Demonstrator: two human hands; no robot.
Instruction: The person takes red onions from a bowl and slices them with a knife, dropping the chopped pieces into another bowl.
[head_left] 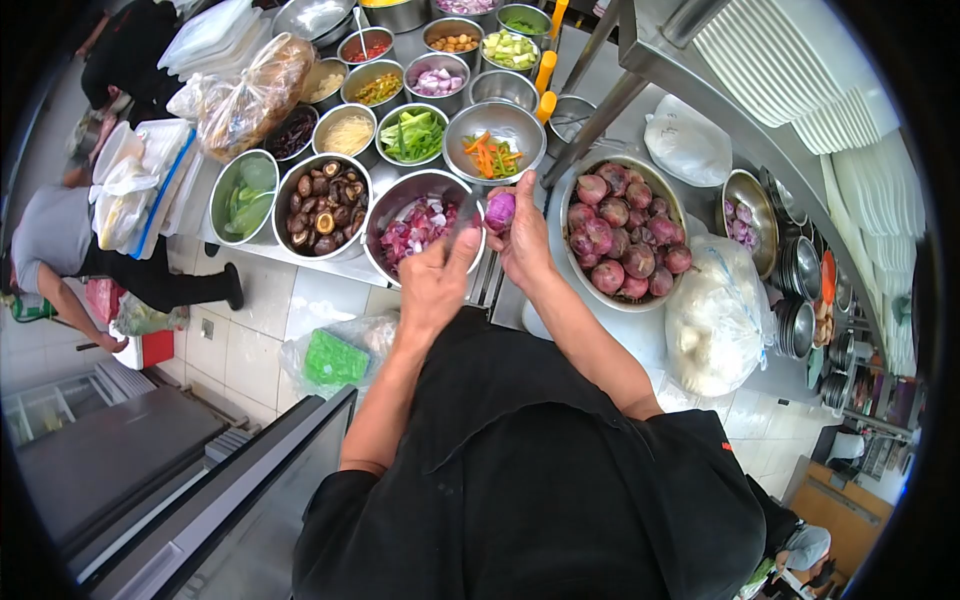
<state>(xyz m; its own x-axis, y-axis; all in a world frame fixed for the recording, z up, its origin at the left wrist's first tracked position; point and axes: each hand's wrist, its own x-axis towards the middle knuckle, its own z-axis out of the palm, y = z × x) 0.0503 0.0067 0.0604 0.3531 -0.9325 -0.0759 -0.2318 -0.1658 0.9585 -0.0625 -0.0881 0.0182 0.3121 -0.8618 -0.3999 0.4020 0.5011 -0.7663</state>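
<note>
My left hand [436, 282] is closed on a knife [466, 208]; its handle is hidden in the fist, and the blade looks grey and blurred. Between the fingers of my right hand [524, 240] sits a peeled red onion [500, 211], beside the blade; I cannot tell whether they touch. Just left of the hands, a steel bowl [378, 248] holds cut pieces of red onion [412, 228]. To the right, a large steel bowl [568, 237] is heaped with whole red onions [636, 262].
Bowls of mushrooms [322, 208], green slices [412, 136] and carrot strips [487, 158] crowd the counter. A clear bag [712, 315] lies right of the onions, near a shelf post [600, 125] and stacked plates [790, 60]. Another person [75, 235] bends at far left.
</note>
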